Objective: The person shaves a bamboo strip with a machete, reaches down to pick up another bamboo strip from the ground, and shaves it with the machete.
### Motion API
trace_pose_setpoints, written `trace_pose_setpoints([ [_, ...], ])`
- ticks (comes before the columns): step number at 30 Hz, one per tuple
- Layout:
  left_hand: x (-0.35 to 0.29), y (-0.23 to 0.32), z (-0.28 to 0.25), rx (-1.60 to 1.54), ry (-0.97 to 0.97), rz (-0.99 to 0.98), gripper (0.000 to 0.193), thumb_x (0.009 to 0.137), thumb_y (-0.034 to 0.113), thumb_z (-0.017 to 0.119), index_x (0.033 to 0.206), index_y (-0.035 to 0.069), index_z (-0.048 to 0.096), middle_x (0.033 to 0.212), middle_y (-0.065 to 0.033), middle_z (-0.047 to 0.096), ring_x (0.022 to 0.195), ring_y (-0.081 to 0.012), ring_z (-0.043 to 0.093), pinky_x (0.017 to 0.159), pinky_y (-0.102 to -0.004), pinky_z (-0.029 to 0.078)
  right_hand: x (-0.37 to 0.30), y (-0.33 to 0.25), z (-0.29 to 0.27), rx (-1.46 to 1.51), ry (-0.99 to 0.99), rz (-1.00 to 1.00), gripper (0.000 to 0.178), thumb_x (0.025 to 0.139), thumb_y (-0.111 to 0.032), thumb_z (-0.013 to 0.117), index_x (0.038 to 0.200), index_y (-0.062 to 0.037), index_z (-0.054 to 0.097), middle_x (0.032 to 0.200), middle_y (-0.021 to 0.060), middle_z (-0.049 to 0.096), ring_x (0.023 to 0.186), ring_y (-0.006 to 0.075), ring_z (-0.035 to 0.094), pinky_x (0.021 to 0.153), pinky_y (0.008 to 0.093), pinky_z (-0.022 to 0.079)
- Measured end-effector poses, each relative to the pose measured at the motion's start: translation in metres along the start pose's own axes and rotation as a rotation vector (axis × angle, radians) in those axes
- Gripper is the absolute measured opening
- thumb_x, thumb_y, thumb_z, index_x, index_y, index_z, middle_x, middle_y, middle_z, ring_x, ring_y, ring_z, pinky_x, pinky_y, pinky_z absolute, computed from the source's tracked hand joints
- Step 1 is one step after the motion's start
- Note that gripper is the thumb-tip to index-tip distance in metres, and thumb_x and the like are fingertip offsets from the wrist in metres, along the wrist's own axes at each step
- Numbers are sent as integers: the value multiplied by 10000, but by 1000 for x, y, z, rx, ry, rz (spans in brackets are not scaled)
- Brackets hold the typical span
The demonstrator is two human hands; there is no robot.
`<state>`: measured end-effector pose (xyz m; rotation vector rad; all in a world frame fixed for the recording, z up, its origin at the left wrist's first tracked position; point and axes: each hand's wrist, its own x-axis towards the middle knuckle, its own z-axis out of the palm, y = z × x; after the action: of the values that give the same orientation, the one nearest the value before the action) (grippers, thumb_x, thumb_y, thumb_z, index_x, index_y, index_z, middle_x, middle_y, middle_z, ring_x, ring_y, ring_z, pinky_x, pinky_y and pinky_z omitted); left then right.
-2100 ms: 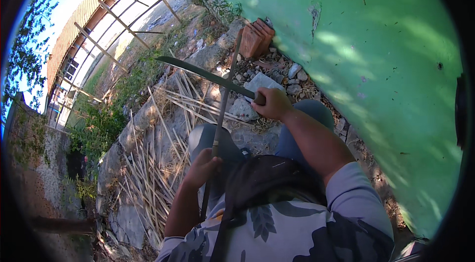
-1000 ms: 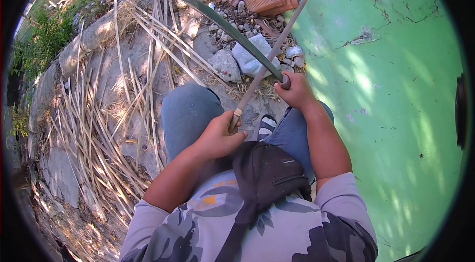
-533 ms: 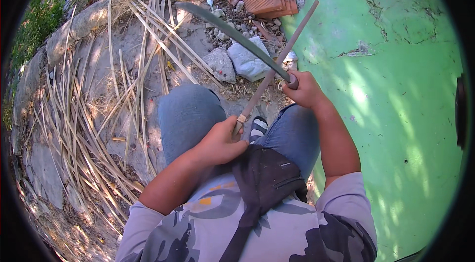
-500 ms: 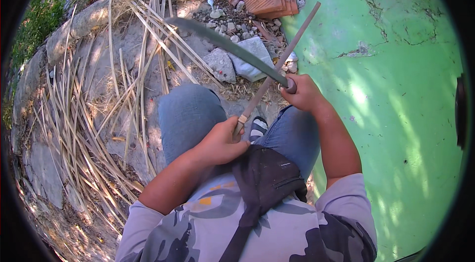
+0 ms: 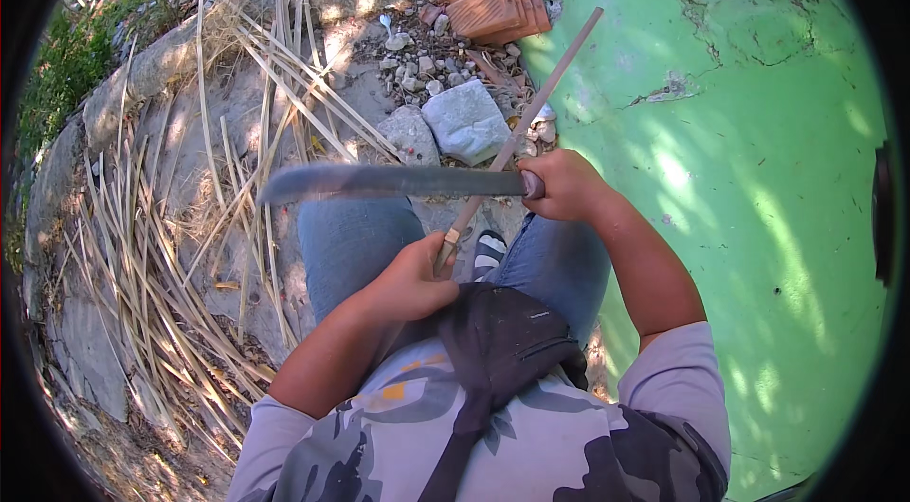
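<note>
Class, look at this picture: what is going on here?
A seated person grips the lower end of a long thin stick in the left hand. The right hand holds a machete by its handle, blade level and pointing left across the stick. Split cane strips lie on the ground to the left, stones ahead, a green wall to the right.

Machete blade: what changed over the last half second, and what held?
The machete swung from pointing up-left to lying level across the stick, tip to the left, still gripped by the right hand. The left hand keeps the stick's lower end; nothing taken up or let go.
</note>
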<state>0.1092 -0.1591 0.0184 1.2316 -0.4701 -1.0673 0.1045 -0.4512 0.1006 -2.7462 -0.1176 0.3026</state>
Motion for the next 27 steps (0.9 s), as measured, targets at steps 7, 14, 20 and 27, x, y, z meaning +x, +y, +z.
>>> trace_pose_setpoints([
  [7, -1, 13, -3, -42, -24, -44, 268, 742, -11, 604, 936, 81, 443, 789, 45, 418, 697, -48, 394, 613, -233, 350, 19, 31, -29, 44, 8, 251, 188, 729, -217, 703, 832, -69, 650, 740, 172, 659, 710, 369, 648, 640, 436, 510],
  [14, -6, 6, -7, -81, -120, -33, 297, 734, -15, 624, 926, 99, 428, 782, 47, 425, 657, -54, 390, 578, -243, 351, 8, 6, -24, -260, -46, -221, 144, 691, -187, 693, 796, -100, 647, 720, 156, 656, 686, 387, 641, 635, 472, 509],
  [20, -3, 4, -13, -213, -127, -16, 335, 736, -17, 636, 939, 115, 403, 772, 41, 443, 659, -51, 406, 582, -235, 351, 23, 55, -44, 152, 135, 286, 163, 770, -179, 672, 827, -32, 629, 651, 129, 598, 603, 255, 577, 613, 390, 467],
  [27, -4, -2, -12, -111, -167, 4, 333, 736, -22, 640, 934, 111, 407, 762, 45, 435, 664, -47, 412, 583, -233, 350, 7, 8, -36, -220, -86, -103, 153, 737, -202, 684, 811, -80, 632, 739, 169, 647, 737, 397, 632, 658, 455, 502],
])
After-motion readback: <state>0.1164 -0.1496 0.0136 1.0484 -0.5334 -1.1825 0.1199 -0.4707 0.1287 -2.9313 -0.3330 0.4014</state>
